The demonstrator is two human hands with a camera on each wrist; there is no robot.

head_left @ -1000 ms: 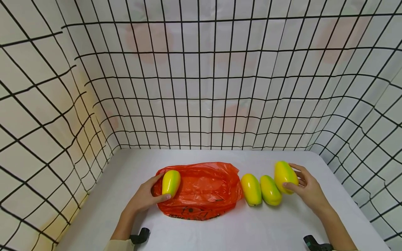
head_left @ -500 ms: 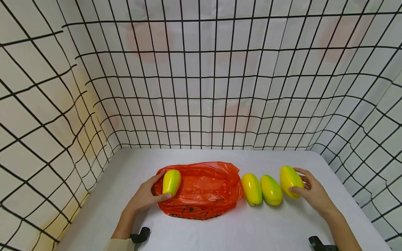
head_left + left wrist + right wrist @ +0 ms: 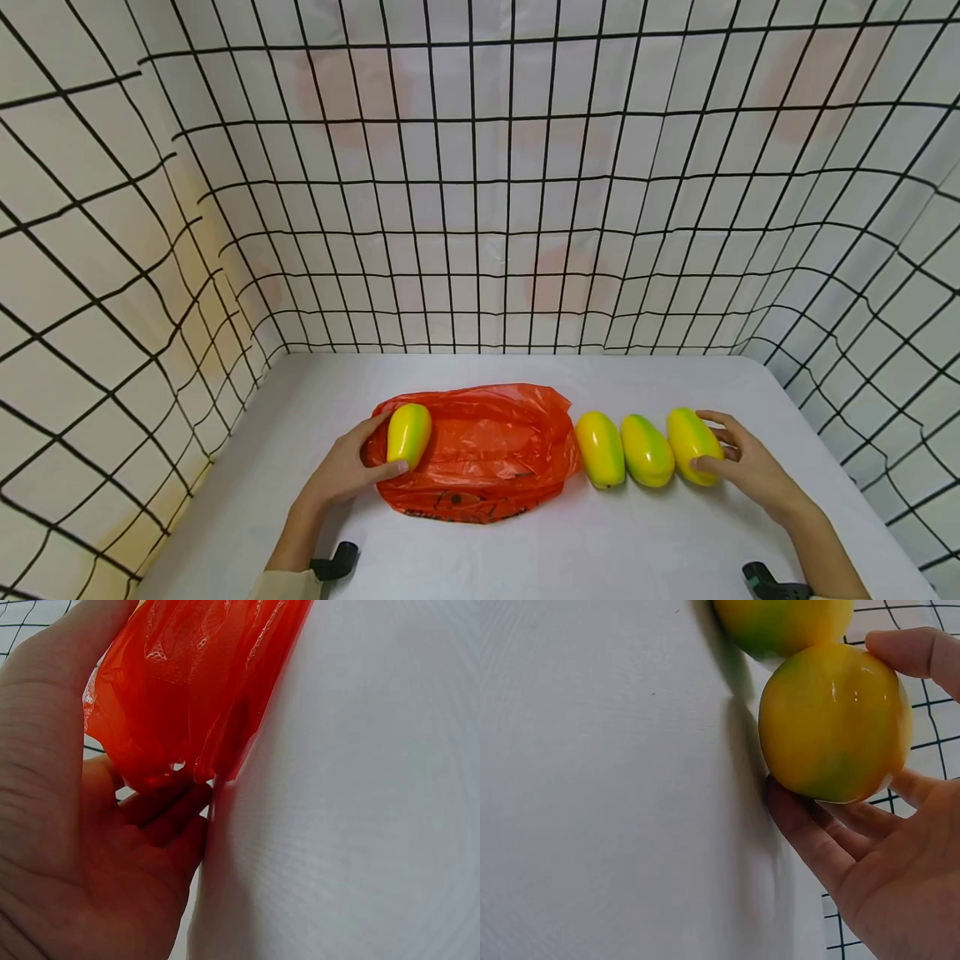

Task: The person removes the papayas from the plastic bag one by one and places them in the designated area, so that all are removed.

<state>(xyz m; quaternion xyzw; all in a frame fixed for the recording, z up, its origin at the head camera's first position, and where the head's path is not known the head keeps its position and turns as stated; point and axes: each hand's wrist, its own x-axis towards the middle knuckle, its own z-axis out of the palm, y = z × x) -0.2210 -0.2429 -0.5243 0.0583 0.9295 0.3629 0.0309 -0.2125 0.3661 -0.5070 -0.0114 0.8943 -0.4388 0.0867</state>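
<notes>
My left hand point(image 3: 347, 467) is at the left end of a crumpled red plastic bag point(image 3: 487, 450), holding a yellow-green mango point(image 3: 409, 433) with the thumb across its lower end. From the left wrist, the red bag point(image 3: 187, 682) covers most of this mango, and the fingers reach beneath the plastic. On the right, my right hand point(image 3: 750, 462) grips another mango point(image 3: 693, 446) from its right side. The right wrist view has this mango point(image 3: 836, 724) between thumb and fingers, with fingertips low by the white surface. Two more mangoes, one near the bag point(image 3: 600, 450) and one in the middle point(image 3: 647, 452), lie alongside.
A white-covered table point(image 3: 525, 554) carries everything. Black wire grid panels point(image 3: 480, 208) stand around its back and sides, with pale sheeting behind them. A black wrist camera mount sits on each wrist, left point(image 3: 335, 562) and right point(image 3: 768, 581).
My right hand has moved right and then down with its mango, which now lies in line beside the other two. The left hand, its mango and the bag stay put.
</notes>
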